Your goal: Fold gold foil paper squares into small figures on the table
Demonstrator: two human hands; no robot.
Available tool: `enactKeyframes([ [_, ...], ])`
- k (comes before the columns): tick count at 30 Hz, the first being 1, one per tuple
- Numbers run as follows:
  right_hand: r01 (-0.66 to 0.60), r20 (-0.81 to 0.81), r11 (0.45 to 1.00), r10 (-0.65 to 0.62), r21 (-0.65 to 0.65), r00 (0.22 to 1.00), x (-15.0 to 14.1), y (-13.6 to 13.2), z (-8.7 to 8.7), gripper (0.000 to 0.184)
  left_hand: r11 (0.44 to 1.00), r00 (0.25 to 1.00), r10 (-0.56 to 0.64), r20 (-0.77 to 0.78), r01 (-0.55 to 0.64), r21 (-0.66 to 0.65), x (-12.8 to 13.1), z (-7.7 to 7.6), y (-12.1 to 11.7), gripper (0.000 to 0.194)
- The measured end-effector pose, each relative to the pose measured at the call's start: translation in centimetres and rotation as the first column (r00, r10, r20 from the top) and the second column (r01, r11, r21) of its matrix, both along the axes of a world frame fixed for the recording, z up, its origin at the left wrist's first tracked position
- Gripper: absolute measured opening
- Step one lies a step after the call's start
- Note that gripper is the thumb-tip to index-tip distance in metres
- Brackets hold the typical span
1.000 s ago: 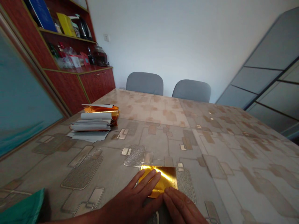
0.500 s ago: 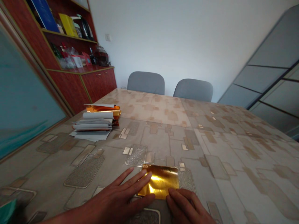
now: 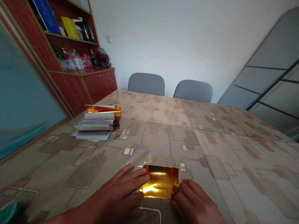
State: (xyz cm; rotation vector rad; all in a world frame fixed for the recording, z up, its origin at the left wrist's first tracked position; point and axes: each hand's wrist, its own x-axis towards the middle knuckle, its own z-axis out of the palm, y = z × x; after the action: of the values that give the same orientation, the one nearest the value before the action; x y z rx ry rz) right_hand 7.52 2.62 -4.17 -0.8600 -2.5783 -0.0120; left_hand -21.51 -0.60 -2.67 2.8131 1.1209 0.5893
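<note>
A rectangular sheet of gold foil lies flat on the patterned table cover, close to me, its surface shining. My left hand rests on the table with its fingertips against the foil's left edge. My right hand sits at the foil's right edge, fingers bent and touching it; its thumb is hidden. Farther left on the table lies a stack of grey-white paper sheets, topped by a curled sheet with a gold-orange face.
A red-brown wooden cabinet with cluttered shelves stands at the far left, and two grey chairs wait beyond the table. A teal object sits at the bottom left corner. Large panels flank the view on both sides.
Both hands have moved inward and now press against the foil's side edges. My right hand has shifted up from the lower right corner to the right edge. The foil appears slightly narrower.
</note>
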Motion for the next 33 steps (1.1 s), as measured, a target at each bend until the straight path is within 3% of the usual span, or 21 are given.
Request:
enactKeyframes([
  [3,0.047,0.078,0.999,-0.047,0.003,0.996,-2.2,1.1,0.6,0.019,1.0,0.995,-0.029,0.095,0.029,-0.002,1.5,-0.9,1.4,0.021],
  [9,0.063,0.173,0.997,-0.071,0.054,0.982,-3.8,2.0,0.0,0.016,1.0,0.994,-0.02,0.104,0.019,0.009,2.8,-2.3,2.7,0.023],
  [14,0.104,0.243,0.995,-0.102,0.004,0.965,-2.8,1.9,-0.1,0.031,0.999,0.999,-0.037,0.036,0.037,0.003,2.5,-1.7,2.5,0.019],
  [21,0.097,0.19,0.994,-0.106,0.058,0.976,-0.6,2.1,0.1,0.044,0.999,0.997,-0.037,-0.066,0.037,-0.008,1.5,-1.7,2.6,0.027],
  [27,0.074,0.155,0.997,-0.071,-0.012,0.985,0.5,2.6,1.3,0.032,0.992,0.998,-0.065,-0.018,0.063,-0.109,1.8,0.4,2.9,0.017],
  [30,0.016,0.109,0.998,-0.009,-0.059,0.994,-0.4,2.5,1.8,0.022,0.983,0.997,-0.049,-0.054,0.039,-0.182,2.8,1.5,2.8,0.016],
  [33,-0.085,0.044,0.996,0.086,-0.033,0.995,-2.1,2.1,1.3,0.005,0.984,0.997,-0.009,-0.076,-0.004,-0.177,3.8,1.3,2.7,0.015],
])
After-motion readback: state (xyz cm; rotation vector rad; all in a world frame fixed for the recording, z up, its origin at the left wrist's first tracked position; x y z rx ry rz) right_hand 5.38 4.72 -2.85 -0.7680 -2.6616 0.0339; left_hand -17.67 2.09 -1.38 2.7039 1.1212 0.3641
